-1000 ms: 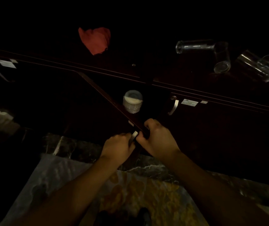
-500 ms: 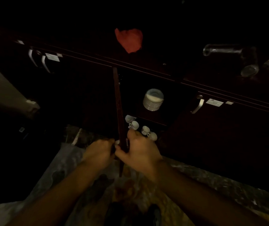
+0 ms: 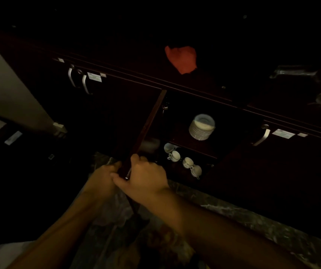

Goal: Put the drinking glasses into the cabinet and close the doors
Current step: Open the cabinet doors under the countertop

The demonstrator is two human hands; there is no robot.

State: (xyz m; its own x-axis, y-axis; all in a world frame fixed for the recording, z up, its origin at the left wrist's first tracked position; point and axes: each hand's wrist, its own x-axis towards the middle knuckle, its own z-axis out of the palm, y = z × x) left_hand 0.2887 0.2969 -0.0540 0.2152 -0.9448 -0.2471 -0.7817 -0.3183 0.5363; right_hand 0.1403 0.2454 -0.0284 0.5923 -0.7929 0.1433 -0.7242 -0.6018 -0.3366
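Observation:
The dark wooden cabinet door point(image 3: 150, 121) stands swung out, edge-on to me. My left hand point(image 3: 103, 176) grips its near edge from the left, and my right hand point(image 3: 146, 176) grips it from the right, thumb across the edge. Inside the cabinet point(image 3: 223, 150) a stack of white plates point(image 3: 201, 127) sits on the upper shelf and several white teacups point(image 3: 184, 161) on the lower one. Clear drinking glasses point(image 3: 311, 82) lie dimly on the countertop at the far right, well away from both hands.
A red cloth point(image 3: 182, 58) lies on the dark countertop. Shut doors with pale handles sit at the left point(image 3: 78, 81) and right point(image 3: 261, 136). A pale wall point(image 3: 6, 82) is at the left. Marbled floor point(image 3: 262, 224) runs under my arms.
The door has swung wider, from angled to edge-on, baring the teacups on the lower shelf. Both hands stayed on its edge and my view shifted left.

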